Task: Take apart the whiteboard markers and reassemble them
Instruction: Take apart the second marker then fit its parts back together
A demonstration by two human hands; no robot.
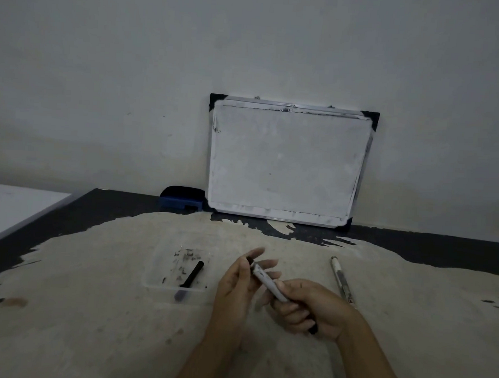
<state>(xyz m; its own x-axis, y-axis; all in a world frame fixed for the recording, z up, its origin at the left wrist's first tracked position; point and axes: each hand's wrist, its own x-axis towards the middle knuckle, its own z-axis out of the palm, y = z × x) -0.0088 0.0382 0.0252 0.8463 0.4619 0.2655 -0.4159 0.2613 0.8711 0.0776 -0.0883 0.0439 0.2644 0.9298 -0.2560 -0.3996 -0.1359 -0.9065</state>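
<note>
Right hand [308,306] fist-clamped on marker [267,282], left hand [244,279] fingers loose at tip, 2nd marker [341,280] right, tray [179,269] w/ ink core [192,274] left

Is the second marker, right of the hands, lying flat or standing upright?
Lying flat. The second marker rests lengthwise on the table, apart from the right hand; neither hand touches it.

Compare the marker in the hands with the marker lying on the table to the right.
The held marker is off the table, gripped by the right hand, left hand at its tip; the lying marker rests untouched. The held one tilts left, the other right. Both have pale barrels.
</note>
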